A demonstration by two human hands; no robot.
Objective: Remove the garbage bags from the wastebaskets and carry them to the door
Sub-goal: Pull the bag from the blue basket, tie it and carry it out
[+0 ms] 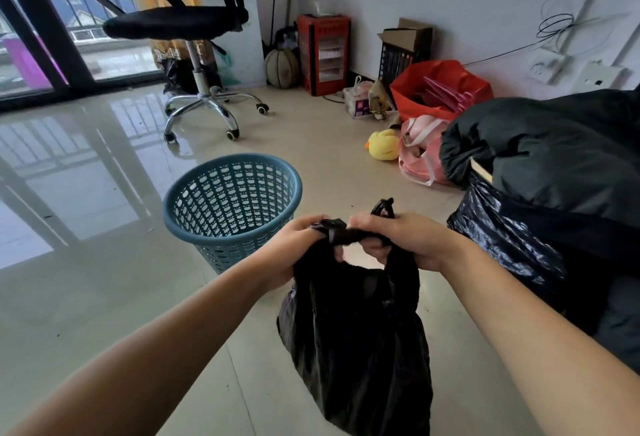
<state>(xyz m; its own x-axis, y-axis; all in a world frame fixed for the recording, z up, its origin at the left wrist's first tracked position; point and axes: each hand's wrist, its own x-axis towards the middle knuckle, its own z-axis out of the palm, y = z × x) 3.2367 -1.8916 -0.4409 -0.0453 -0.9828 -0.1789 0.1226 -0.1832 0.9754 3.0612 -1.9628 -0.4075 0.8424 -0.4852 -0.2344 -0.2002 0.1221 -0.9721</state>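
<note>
A black garbage bag [356, 342] hangs in front of me above the tiled floor, its handles twisted together at the top. My left hand [291, 252] grips the left end of the twisted handles. My right hand [405, 241] grips the right end, with a handle loop sticking up past its fingers. Just behind my left hand stands a blue perforated wastebasket [232, 203] on the floor, with no bag inside it.
A black office chair [183, 20] on castors stands at the back left by glass doors. Along the right wall lie a red heater [323, 54], a red bag [440, 89], a pink bag [419, 151] and a yellow duck toy [382, 144]. A dark bundle over shiny black plastic [540, 176] fills the right side.
</note>
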